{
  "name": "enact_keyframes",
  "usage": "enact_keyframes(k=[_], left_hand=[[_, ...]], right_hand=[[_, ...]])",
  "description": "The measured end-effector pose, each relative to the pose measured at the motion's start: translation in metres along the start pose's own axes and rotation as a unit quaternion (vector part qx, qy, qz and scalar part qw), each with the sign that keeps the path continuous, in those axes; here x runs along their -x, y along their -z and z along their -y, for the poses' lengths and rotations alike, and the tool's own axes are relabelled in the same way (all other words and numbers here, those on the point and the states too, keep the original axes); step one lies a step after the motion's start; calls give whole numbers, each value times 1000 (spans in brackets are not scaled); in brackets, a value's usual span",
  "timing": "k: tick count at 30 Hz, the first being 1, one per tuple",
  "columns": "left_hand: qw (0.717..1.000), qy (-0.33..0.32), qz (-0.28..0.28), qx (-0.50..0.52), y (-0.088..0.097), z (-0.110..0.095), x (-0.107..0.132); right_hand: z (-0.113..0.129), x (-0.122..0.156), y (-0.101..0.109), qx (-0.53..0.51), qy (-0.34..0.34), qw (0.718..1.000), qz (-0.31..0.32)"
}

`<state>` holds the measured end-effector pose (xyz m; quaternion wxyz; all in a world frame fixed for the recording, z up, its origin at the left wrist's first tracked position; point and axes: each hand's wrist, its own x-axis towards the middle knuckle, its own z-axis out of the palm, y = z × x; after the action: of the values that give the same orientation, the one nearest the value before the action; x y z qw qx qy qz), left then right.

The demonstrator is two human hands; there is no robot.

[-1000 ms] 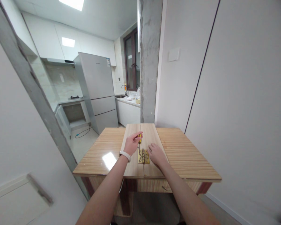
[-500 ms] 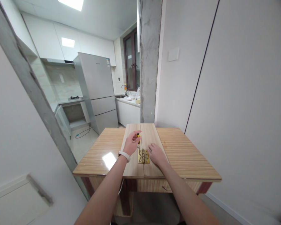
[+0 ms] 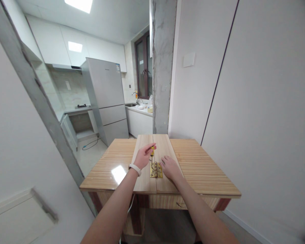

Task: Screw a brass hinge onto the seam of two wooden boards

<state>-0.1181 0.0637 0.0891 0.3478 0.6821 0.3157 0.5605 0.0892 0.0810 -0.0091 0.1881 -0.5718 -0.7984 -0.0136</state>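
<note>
My left hand (image 3: 143,156) is closed around the yellow-and-black handle of a screwdriver (image 3: 152,151). The shaft points down, its tip at the left leaf of a brass hinge (image 3: 156,170). That hinge lies across the seam between two pale wooden boards, the left board (image 3: 144,183) and the right board (image 3: 169,145). On the right board rests my right hand (image 3: 169,166), its fingers slightly bent and apart beside the hinge's right leaf, with nothing visible in them. Screws show in the hinge leaves, too small to tell how deep they sit.
The boards lie on a striped wooden table (image 3: 200,166) with a drawer below. A white cable (image 3: 131,204) hangs at its front. A concrete pillar (image 3: 163,78) and a white wall (image 3: 264,112) stand beyond and to the right; a grey fridge (image 3: 108,84) stands in the kitchen behind.
The fingers of my left hand have shifted slightly right and turned about the screwdriver handle, straightening over its top. My right hand stays in place on the board.
</note>
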Motion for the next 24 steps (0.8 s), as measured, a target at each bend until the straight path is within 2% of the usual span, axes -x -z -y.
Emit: enact_keyframes(k=[9,17,24], left_hand=[[999,15,-37,1,2,2,-1],[996,5,-74,-49,-3,1,-2],[993,-25,-63,-93,-3,-5,1]], right_hand=[[-3,-2,-5,-12,-4,1000,-8],[1,1,2,-9,-6,1000,26],[3,1,4,6,-13,1000,7]])
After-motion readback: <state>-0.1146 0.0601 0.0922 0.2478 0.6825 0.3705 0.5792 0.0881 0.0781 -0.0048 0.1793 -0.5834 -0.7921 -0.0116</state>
